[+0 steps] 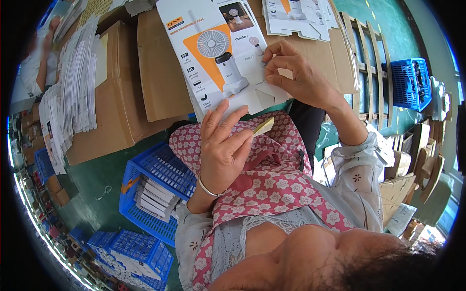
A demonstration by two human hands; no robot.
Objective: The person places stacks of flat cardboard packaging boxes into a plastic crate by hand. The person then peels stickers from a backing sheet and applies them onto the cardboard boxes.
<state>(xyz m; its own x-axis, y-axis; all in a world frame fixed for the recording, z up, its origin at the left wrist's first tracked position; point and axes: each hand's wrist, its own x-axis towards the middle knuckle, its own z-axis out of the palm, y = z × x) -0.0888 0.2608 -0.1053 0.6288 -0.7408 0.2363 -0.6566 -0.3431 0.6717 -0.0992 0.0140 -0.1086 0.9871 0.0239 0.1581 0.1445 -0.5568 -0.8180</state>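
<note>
A flat, unfolded white-and-orange printed carton (206, 72) with a picture of a handheld fan lies on top of a stack of similar sheets before me. My left hand (222, 150) rests some fingertips on its near edge. Between thumb and finger, that same hand holds a small yellowish pad (263, 127), perhaps a stack of labels. Over the carton's right side, my right hand (298, 77) is closed in a pinch, its fingertips touching or just above the printed face. What it pinches is too small to make out.
Brown cardboard boxes (162, 77) bear the work, with more flat cartons (298, 22) at the far right. Piled white sheets (73, 92) stand at left. Blue crates (160, 169) sit below left; another crate (411, 85) stands beyond a wooden pallet (368, 68). Another person's arm (44, 58) shows far left.
</note>
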